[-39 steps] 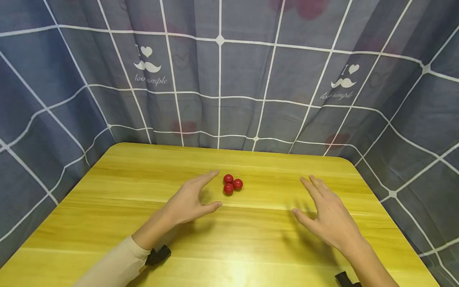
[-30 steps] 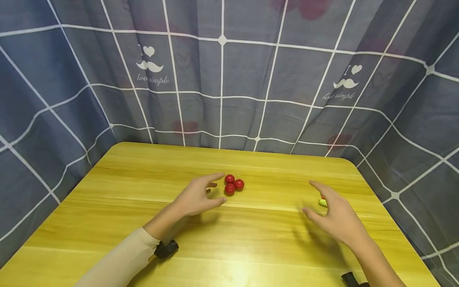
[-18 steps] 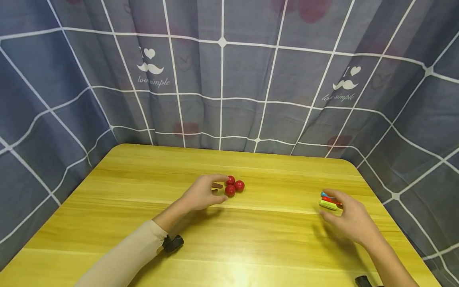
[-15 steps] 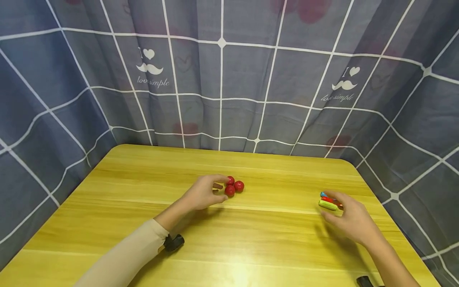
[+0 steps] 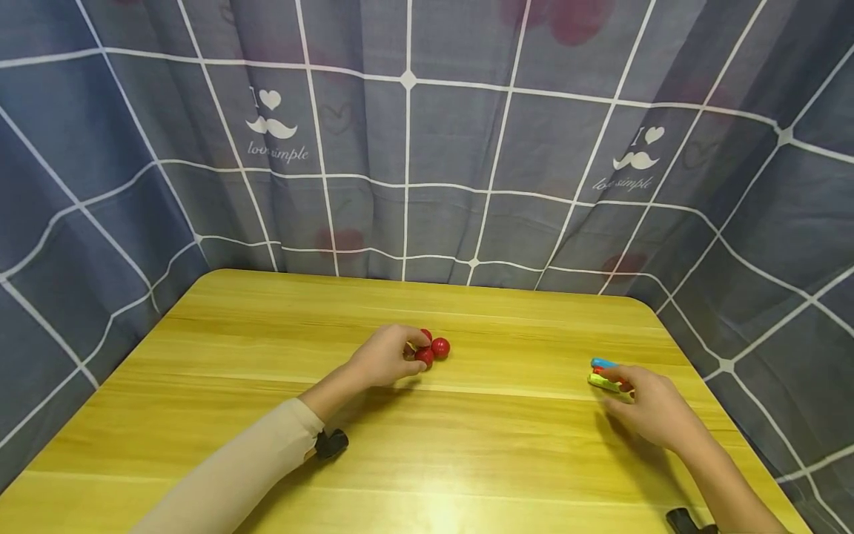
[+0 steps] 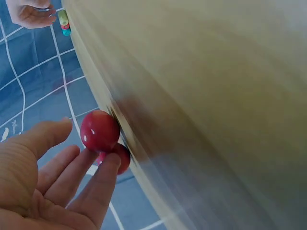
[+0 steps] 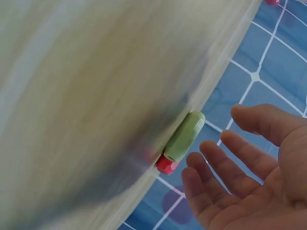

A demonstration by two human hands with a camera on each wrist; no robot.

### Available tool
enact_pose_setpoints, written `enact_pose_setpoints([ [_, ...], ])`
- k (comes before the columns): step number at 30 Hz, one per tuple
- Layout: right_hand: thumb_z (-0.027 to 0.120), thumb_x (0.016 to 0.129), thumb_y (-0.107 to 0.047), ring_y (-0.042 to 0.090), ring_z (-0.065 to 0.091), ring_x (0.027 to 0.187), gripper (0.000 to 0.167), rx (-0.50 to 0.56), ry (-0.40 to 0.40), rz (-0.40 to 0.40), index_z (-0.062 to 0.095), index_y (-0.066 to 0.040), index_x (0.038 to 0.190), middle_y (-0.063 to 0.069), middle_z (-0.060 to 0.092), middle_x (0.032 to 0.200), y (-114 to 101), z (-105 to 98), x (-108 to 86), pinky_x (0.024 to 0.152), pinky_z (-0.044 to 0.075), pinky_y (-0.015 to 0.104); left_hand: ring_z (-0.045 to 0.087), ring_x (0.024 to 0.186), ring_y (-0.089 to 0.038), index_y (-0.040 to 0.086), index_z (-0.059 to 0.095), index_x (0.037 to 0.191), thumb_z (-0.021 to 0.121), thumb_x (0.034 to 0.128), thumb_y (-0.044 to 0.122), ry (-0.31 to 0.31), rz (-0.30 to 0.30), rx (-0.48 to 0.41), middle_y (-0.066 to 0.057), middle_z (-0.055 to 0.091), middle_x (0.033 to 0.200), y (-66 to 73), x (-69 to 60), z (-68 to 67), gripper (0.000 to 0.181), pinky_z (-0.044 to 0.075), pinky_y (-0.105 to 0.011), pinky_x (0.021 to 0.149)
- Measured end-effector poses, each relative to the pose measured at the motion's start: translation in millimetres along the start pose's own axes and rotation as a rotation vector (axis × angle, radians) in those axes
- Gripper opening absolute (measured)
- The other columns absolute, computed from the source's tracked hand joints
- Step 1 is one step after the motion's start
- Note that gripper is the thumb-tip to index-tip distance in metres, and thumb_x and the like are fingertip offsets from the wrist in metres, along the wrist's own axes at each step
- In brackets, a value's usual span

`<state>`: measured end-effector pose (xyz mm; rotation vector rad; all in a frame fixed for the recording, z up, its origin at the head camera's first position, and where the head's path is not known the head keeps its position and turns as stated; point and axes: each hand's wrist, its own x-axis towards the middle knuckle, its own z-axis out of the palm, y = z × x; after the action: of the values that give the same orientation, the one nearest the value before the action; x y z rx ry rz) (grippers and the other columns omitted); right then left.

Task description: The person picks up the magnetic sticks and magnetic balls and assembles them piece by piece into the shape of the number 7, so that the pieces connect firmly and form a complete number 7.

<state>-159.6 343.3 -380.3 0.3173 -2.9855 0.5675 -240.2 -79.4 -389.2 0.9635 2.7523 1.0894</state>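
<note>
Three shiny red balls [image 5: 440, 348] lie clustered near the middle of the table in the head view. My left hand [image 5: 387, 356] reaches round their left side, thumb and fingers apart. In the left wrist view the fingers are beside the red balls [image 6: 100, 131], and the thumb stands off the nearest one. At the right, my right hand [image 5: 657, 408] hovers over a short yellow-green stick [image 5: 603, 383], a red stick [image 5: 598, 370] and a blue stick [image 5: 603, 363], partly covering them. The right wrist view shows loosely bent fingers near the yellow-green stick [image 7: 184, 136], holding nothing.
The yellow wood-grain table [image 5: 467, 445] carries both groups, with bare wood between them. A grey-blue checked curtain [image 5: 447, 148] hangs round its back and sides. Black wrist camera mounts [image 5: 331, 444] sit under both wrists.
My left hand has moved right to the red balls, its thumb and fingers drawing closer round them. My right hand has moved right and lowered over the sticks, which it uncovered on the way.
</note>
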Motion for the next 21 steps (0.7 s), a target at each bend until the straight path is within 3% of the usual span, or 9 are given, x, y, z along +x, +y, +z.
enact_pose_setpoints([
  [8,0.076,0.081,-0.014,0.033,0.064,0.088,0.035,-0.012,-0.027,-0.002,0.068,-0.002,0.112,0.015,0.068,0.101,5,5,2.3,0.071,0.053,0.05,0.066,0.079,-0.016,0.007,0.076,0.093,0.081,0.0795,0.011,-0.018,0.023,0.097,0.0,0.072,0.088,4.8,-1.6,1.0,0.015,0.053,-0.027,0.072],
  [16,0.078,0.079,-0.012,0.021,0.057,0.076,0.03,-0.067,-0.034,-0.047,0.068,0.001,0.105,0.004,0.062,0.086,12,6,8.3,0.065,0.049,0.042,0.066,0.074,-0.014,0.005,0.075,0.089,0.082,0.0767,0.005,-0.045,0.021,0.013,-0.001,0.07,0.085,1.3,-9.3,1.6,0.014,0.054,-0.023,0.067],
  [21,0.08,0.078,-0.012,0.023,0.056,0.074,0.028,-0.073,-0.018,-0.046,0.07,0.001,0.102,0.007,0.059,0.085,15,7,9.9,0.063,0.047,0.04,0.066,0.075,-0.015,0.005,0.074,0.088,0.081,0.0772,0.003,-0.076,-0.01,-0.047,-0.001,0.07,0.086,1.1,-16.8,-0.4,0.014,0.054,-0.023,0.067],
])
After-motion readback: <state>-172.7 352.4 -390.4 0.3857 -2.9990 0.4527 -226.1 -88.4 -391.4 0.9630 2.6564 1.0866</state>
